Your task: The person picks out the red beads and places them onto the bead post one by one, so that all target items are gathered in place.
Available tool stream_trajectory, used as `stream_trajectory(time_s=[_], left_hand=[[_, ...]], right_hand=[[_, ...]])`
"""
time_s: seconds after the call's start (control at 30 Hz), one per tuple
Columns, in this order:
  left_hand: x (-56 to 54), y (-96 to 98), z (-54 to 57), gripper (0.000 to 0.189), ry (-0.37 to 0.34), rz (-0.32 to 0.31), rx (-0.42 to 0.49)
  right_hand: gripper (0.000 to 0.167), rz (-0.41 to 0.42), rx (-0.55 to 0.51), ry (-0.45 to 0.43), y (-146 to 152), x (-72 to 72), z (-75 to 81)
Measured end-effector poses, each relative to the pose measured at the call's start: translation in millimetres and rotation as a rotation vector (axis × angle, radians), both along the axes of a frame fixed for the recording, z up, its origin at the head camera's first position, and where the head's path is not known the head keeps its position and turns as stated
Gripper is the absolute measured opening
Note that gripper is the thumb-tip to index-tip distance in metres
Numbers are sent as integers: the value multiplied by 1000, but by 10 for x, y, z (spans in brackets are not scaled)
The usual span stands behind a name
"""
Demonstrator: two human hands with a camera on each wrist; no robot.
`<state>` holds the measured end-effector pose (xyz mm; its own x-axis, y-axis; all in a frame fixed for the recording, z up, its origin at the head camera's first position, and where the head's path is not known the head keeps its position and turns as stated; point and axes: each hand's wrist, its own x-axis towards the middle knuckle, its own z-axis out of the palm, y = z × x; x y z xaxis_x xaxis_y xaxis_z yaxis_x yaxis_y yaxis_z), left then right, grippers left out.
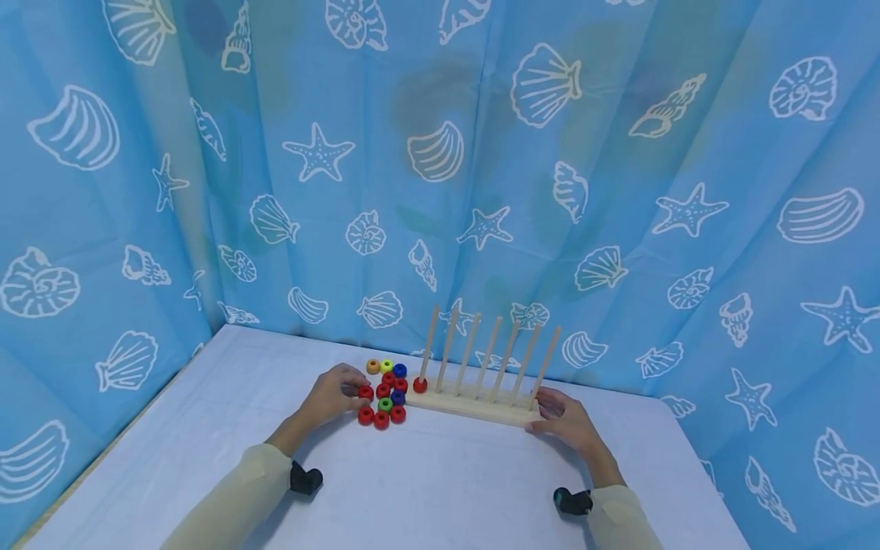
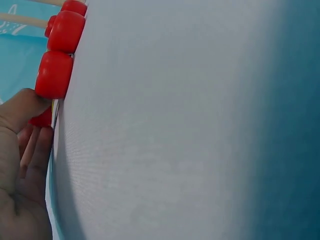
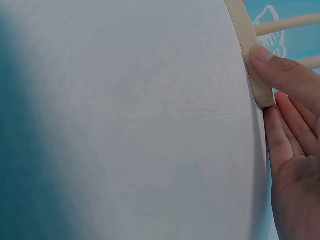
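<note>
A long pale wooden base [image 1: 474,409] lies on the white tabletop [image 1: 454,489], nearer its far edge than its near edge and running roughly along that far edge. Seven thin round wooden pegs [image 1: 486,359] stand up from it in a row; a round glossy red bead [image 1: 420,385] sits at the foot of the leftmost peg, which passes through its hole and so seems to keep it from rolling.

The person's right hand [image 1: 564,418] grips the right end of the base, thumb laid on the front side and fingers behind and along the end, a hold that probably steadies the board without touching the pegs.

Off the base's left end, toward the tabletop's left edge, loose beads lie close together: an orange bead [image 1: 373,367], a yellow bead [image 1: 387,366] and a dark blue bead [image 1: 400,370] along the far side, a green bead [image 1: 385,404] among the rest, and a front row of red beads [image 1: 381,420]. Lying flat and crowded, they probably check one another's rolling.

The person's left hand [image 1: 333,396] holds an outer red bead [image 1: 366,393] between thumb and fingers, at the group's left side; how firmly it pinches cannot be told.
</note>
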<state>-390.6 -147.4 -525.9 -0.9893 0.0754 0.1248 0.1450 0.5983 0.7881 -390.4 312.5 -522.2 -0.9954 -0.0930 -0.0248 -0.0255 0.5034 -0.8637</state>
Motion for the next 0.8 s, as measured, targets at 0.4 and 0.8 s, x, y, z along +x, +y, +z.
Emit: stream_trajectory(time_s=[0.4, 0.8], left_hand=[[-10, 39, 134, 35, -11, 8, 31], [-72, 109, 364, 33, 87, -62, 1]], right_hand=[[84, 0, -20, 17, 29, -23, -30], [86, -1, -35, 5, 32, -25, -30]])
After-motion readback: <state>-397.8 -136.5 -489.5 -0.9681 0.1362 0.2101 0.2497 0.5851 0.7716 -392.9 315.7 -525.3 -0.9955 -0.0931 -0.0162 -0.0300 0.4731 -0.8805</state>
